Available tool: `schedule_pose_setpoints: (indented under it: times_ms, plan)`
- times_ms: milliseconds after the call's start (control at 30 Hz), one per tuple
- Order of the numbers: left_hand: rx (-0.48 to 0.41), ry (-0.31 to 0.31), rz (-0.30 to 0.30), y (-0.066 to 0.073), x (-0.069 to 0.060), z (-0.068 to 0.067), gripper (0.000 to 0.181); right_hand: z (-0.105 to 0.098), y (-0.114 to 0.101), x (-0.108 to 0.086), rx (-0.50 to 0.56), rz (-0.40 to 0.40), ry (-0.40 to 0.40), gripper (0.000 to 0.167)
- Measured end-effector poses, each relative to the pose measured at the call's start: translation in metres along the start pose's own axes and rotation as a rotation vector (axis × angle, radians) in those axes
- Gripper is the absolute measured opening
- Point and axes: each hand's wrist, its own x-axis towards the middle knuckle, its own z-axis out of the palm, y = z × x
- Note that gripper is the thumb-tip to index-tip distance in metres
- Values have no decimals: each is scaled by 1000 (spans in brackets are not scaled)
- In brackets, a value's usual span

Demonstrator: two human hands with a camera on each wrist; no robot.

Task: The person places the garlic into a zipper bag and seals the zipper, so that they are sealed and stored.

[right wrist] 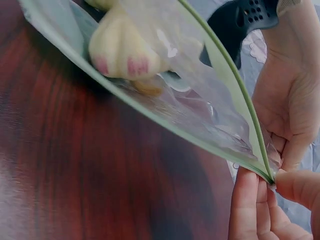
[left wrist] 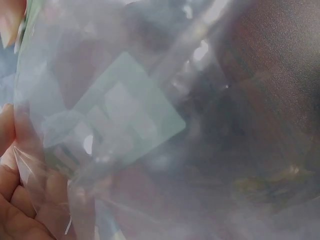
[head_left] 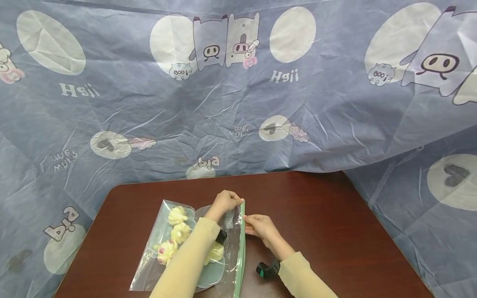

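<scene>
A clear zip bag (head_left: 149, 276) with a green zip edge (head_left: 240, 252) lies on the table, several garlic bulbs (head_left: 180, 232) inside it. Some bulbs sit behind the left sleeve. My left hand (head_left: 225, 203) pinches the far corner of the bag's mouth. Close by, my right hand (head_left: 262, 228) pinches the green edge between thumb and fingers. In the right wrist view the two zip strips meet at that corner and spread apart further along, with a garlic bulb (right wrist: 125, 47) showing between them. A pale label (left wrist: 127, 117) on the film fills the left wrist view's middle.
A brown wooden table (head_left: 316, 219) carries the bag. Behind and beside it hangs a blue printed sheet (head_left: 231, 99). Under the bulbs lies a pale blue-green rounded thing (head_left: 213, 278). Black straps (head_left: 273, 268) circle the wrists.
</scene>
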Motion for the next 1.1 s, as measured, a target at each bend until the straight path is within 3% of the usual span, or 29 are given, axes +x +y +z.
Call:
schedule_pose_setpoints:
  times_ms: [567,833,1100]
  plan:
    - [6,4,-17,-1,1,3,22,-2,27,-46,-6,6,-158,36]
    - [0,-7,-38,-1,0,3,22,0,38,-63,6,18,-215,28]
    - [10,8,-23,0,-1,2,23,2,47,-81,-50,22,-275,22]
